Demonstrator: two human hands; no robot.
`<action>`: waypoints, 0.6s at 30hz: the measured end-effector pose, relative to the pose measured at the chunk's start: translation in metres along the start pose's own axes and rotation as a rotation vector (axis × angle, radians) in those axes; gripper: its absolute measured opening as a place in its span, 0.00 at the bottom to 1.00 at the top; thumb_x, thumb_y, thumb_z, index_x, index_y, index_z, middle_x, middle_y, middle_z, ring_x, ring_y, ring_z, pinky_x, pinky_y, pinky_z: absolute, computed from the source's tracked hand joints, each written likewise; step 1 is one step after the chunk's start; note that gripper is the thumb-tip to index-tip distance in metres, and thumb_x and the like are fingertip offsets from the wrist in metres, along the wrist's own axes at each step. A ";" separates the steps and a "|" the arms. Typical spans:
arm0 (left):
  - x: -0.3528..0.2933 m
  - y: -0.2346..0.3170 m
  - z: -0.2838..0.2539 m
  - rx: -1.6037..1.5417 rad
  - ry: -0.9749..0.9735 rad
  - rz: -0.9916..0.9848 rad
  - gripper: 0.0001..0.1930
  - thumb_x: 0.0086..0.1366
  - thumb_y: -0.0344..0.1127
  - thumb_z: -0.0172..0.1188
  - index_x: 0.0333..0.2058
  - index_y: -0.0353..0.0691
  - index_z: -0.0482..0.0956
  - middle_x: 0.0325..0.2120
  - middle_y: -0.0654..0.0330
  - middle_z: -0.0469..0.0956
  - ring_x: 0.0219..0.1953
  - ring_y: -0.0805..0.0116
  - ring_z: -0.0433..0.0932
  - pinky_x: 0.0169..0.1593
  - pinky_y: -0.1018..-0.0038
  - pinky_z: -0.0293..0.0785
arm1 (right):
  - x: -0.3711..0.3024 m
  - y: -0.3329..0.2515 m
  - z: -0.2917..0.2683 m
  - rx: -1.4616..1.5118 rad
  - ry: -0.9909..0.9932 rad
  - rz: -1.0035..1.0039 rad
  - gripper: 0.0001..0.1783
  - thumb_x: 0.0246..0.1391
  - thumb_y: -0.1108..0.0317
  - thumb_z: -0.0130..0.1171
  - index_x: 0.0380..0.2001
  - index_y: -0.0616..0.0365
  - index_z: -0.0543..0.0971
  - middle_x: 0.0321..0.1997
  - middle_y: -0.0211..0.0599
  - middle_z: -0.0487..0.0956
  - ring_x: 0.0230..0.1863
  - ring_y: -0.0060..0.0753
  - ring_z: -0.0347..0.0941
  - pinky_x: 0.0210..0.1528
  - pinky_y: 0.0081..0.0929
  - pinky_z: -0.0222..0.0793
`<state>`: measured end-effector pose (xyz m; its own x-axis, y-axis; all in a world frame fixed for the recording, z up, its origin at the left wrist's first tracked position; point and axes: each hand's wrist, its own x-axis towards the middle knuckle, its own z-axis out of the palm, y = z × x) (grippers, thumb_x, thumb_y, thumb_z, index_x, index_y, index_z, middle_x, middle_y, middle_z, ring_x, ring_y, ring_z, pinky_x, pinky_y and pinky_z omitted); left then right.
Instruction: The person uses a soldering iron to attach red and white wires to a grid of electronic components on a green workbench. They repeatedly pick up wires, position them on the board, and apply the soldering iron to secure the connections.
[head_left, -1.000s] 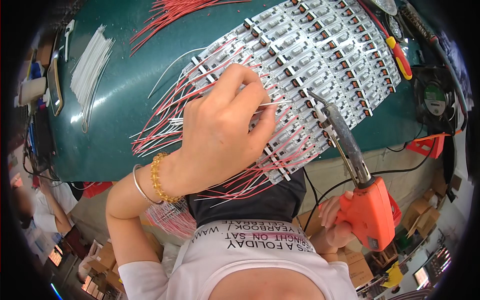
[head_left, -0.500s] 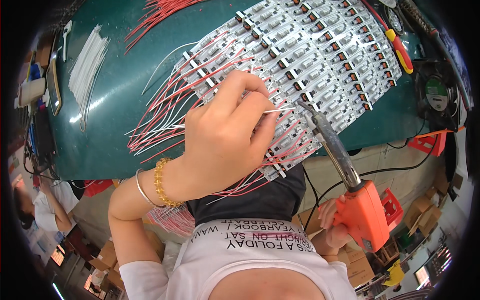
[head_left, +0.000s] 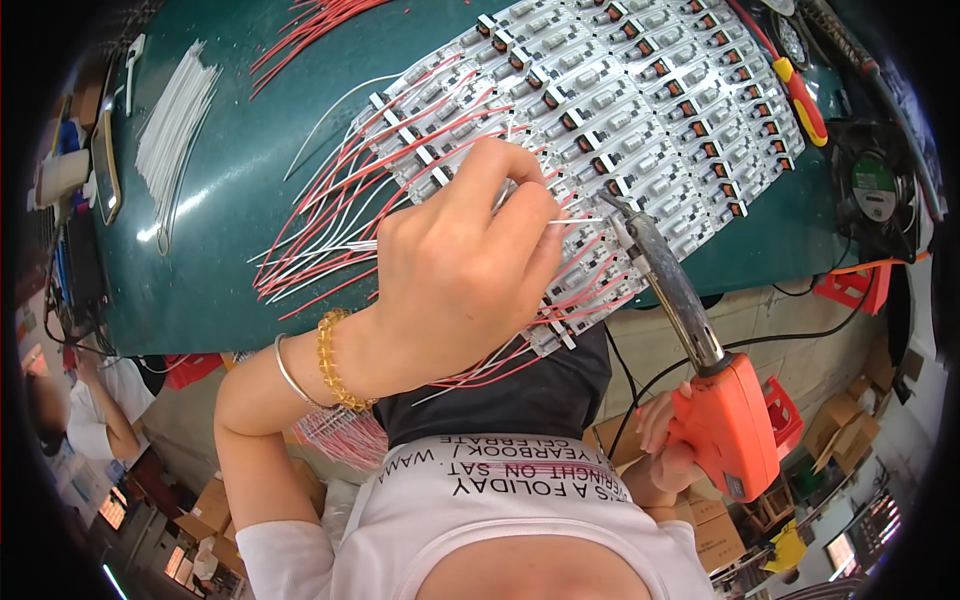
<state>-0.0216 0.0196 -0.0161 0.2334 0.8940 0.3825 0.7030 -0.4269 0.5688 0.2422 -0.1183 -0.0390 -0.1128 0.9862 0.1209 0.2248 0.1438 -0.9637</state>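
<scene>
My left hand (head_left: 470, 255) is closed over the near left part of a large panel of circuit boards (head_left: 640, 110), pinching a thin white wire (head_left: 582, 221) between thumb and fingers. The wire points right, its end close to the tip of a soldering iron (head_left: 672, 272). That iron has a red gun-shaped handle, wrapped by the fingers of my right hand (head_left: 664, 445) near the table's front edge. Several red and white wires (head_left: 325, 255) trail leftward from the boards, and part of the panel is hidden under my left hand.
On the green table (head_left: 260, 150), a bundle of white wires (head_left: 178, 135) lies left and red wires (head_left: 320, 35) lie at the back. A red-yellow screwdriver (head_left: 800, 100) and a black fan (head_left: 875, 190) stand right. A black cable (head_left: 770, 340) hangs nearby. Another person (head_left: 100, 410) sits at far left.
My left hand has shifted slightly right with the white wire, whose end is now nearer the iron's tip. The iron's tip has moved up a little, and the panel has shifted slightly.
</scene>
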 end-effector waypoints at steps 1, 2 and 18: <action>0.000 0.000 -0.001 0.003 0.003 0.000 0.07 0.48 0.21 0.65 0.27 0.36 0.78 0.31 0.59 0.74 0.17 0.74 0.71 0.18 0.77 0.65 | 0.001 0.000 0.001 0.004 -0.007 0.001 0.44 0.55 0.37 0.55 0.56 0.70 0.64 0.11 0.21 0.64 0.11 0.18 0.59 0.17 0.18 0.58; 0.000 -0.001 -0.001 0.006 0.005 0.001 0.07 0.48 0.21 0.65 0.27 0.36 0.78 0.31 0.59 0.74 0.17 0.73 0.71 0.18 0.77 0.65 | 0.001 -0.001 0.002 0.008 -0.013 0.002 0.44 0.55 0.38 0.55 0.56 0.70 0.64 0.11 0.21 0.65 0.11 0.18 0.59 0.17 0.18 0.59; -0.002 0.004 -0.018 0.159 0.073 0.258 0.09 0.46 0.21 0.66 0.28 0.38 0.79 0.28 0.61 0.77 0.29 0.61 0.72 0.39 0.66 0.63 | 0.007 -0.019 0.010 0.248 0.058 0.136 0.44 0.55 0.37 0.54 0.59 0.68 0.63 0.11 0.23 0.65 0.10 0.20 0.60 0.19 0.20 0.60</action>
<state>-0.0312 0.0139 -0.0018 0.3729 0.7447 0.5536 0.7246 -0.6064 0.3276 0.2271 -0.1154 -0.0226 -0.0409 0.9991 -0.0069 -0.0102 -0.0074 -0.9999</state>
